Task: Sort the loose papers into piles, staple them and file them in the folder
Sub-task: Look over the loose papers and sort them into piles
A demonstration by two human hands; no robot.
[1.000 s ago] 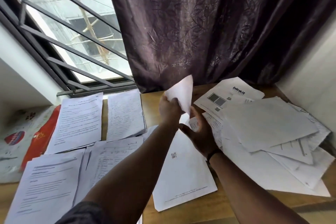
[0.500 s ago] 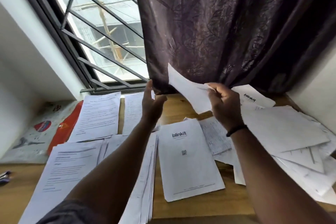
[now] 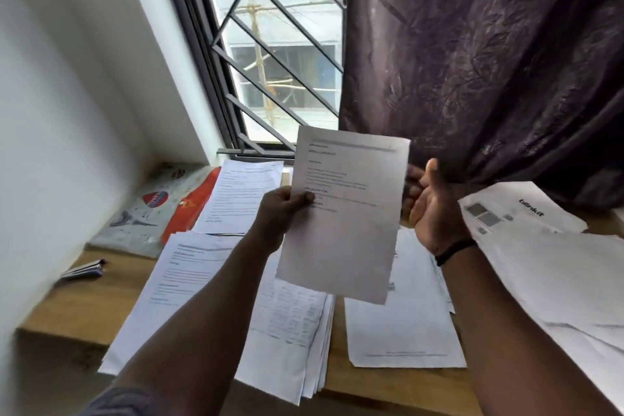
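A wooden surface point(image 3: 101, 297) beneath a barred window carries sorted and unsorted paperwork. At its far left corner lies an illustrated folder point(image 3: 148, 216) with a red flap, a printed sheet point(image 3: 243, 196) partly overlapping it. Nearer, a printed page point(image 3: 189, 280) lies beside a thick stack of pages point(image 3: 297, 331), then a sheet point(image 3: 405, 331) near the middle. At right spreads a loose heap of papers point(image 3: 557, 274), one marked "blinkit". A small booklet point(image 3: 84, 269) rests at the left edge.
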